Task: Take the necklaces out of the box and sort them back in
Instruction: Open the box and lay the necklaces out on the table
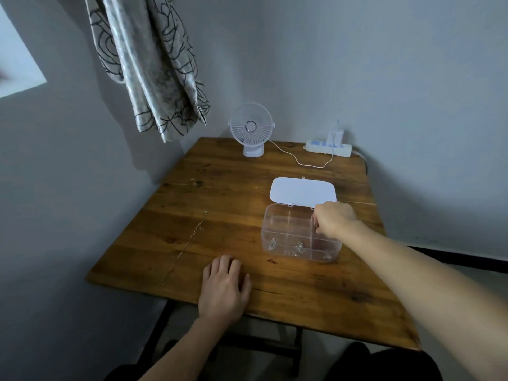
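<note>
Left hand [224,287] flat, fingers relaxed, on surface [302,292], lower centre. Right hand [334,220] curled inside clear box [277,237], right-rear compartment; grip unclear. Chain necklace [189,240] lies left of box.

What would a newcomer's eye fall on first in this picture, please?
The clear box stands right of centre on the table, its white lid flipped back. The right hand dips curled fingers into a back compartment; whether it grips anything is unclear. Next come the left hand, lying flat near the front edge, and a thin chain stretched across the wood left of the box.
</note>
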Motion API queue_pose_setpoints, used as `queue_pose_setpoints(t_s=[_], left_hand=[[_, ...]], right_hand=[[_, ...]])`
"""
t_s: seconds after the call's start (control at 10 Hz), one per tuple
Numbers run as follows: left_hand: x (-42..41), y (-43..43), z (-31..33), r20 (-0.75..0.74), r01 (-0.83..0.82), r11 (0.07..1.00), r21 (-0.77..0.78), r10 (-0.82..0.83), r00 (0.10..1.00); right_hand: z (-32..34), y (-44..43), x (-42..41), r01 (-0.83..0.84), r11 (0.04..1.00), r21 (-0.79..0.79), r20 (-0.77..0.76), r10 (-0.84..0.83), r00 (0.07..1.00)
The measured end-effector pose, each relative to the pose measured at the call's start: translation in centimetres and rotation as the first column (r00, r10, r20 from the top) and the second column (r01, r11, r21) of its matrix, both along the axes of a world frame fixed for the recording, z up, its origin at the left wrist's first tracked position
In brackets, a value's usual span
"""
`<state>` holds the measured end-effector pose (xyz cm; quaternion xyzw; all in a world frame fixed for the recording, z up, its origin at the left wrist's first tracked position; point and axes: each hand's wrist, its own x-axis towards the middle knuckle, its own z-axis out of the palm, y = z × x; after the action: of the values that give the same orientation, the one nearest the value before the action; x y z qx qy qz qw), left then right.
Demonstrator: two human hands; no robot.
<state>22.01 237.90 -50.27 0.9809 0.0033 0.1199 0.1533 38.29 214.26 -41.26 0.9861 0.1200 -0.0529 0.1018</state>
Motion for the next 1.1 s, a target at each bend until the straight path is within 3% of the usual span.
queue_pose_setpoints(t_s=[0.3,0.4,0.5,0.6,0.8,0.9,1.0,1.1], left_hand=[[-0.2,-0.1,0.1,0.027,-0.004,1.0,-0.005,0.004,1.0],[-0.2,-0.1,0.1,0.026,-0.003,1.0,-0.013,0.003,1.0],[-0.2,-0.1,0.2,0.025,0.003,1.0,-0.02,-0.003,1.0],[-0.3,-0.1,0.5,-0.012,0.012,0.999,-0.032,-0.012,1.0],[-0.7,0.7,1.4,-0.065,0.028,0.992,-0.12,-0.035,0.997],[-1.7,2.8,1.9,-0.028,-0.017,0.981,-0.194,0.012,1.0],[-2.8,5.4,2.4,0.008,-0.106,0.963,-0.249,0.112,0.994],[-3.8,7.5,2.7,0.02,-0.176,0.951,-0.254,0.187,0.982]], right_hand=[[0.0,-0.7,-0.1,0.083,0.972,0.219,-0.079,-0.067,0.995],[0.0,-1.5,0.0,0.122,0.883,0.453,-0.112,-0.079,0.991],[1.0,-1.9,-0.2,0.178,0.67,0.721,-0.172,-0.076,0.982],[3.4,-1.3,-1.1,0.217,0.469,0.856,-0.224,-0.043,0.974],[9.1,3.0,-3.6,0.303,0.129,0.944,-0.323,0.188,0.928],[10.4,6.2,-5.0,0.346,0.063,0.936,-0.347,0.312,0.884],[9.3,9.7,-6.2,0.395,0.119,0.911,-0.409,0.379,0.83],[5.7,13.2,-7.6,0.429,0.292,0.855,-0.514,0.365,0.776]])
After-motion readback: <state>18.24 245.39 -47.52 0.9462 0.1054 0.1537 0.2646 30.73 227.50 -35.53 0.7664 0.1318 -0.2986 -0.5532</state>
